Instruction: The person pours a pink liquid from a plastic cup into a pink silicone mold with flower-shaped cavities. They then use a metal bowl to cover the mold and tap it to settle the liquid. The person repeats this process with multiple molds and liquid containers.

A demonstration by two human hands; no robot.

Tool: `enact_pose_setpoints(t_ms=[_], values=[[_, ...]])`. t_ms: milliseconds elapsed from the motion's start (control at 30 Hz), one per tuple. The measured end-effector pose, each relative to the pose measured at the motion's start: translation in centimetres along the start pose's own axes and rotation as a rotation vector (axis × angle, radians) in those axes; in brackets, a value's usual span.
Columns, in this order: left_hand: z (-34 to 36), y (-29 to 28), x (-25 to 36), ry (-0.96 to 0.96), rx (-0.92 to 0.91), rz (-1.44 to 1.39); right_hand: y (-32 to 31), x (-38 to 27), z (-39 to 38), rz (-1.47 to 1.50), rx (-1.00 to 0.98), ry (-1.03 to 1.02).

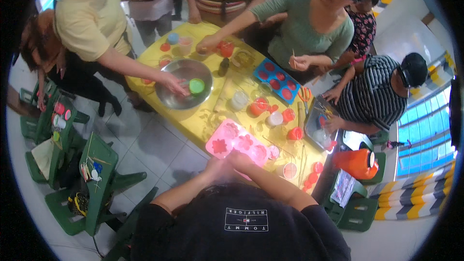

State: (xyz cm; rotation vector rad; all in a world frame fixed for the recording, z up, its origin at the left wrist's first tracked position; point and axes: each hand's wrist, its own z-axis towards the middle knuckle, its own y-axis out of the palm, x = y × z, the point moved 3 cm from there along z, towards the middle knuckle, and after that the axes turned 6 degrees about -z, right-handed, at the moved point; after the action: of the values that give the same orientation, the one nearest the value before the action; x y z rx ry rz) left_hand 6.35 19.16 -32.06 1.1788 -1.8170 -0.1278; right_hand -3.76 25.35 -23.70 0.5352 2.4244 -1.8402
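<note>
Mould, pink with flower-shaped cavities, as seen in the head view: it lies at the near edge of the yellow-covered worktop, its left corner by the rim. The left hand and right hand meet at its near side, apparently touching it; glare hides the fingers, so whether they grasp it or merely rest against it cannot be told. The cavities' contents are likewise unclear.

About it, a steel bowl stands at the left edge of the worktop, a blue mould with red-filled cavities towards the far right edge, and a metal tray at the right end. A white cup stands near the pink mould's far side.

Handling note: the material is probably flexible, so hands placed at opposite ends would support it better than two together on one side. Keeping it level, with its base fully inside the worktop's edge, should limit bending and tipping; nearby cups call for clear elbow room.
</note>
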Motion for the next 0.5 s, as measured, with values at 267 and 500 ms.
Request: enact_pose_setpoints(t_ms=[267,500], values=[[0.3,-0.5,-0.6,-0.093,0.027,-0.222,1.3,1.5,0.0,0.021,0.075,-0.093],[-0.1,0.6,0.0,-0.123,0.075,-0.249,1.9,2.2,-0.7,0.038,0.209,-0.023]])
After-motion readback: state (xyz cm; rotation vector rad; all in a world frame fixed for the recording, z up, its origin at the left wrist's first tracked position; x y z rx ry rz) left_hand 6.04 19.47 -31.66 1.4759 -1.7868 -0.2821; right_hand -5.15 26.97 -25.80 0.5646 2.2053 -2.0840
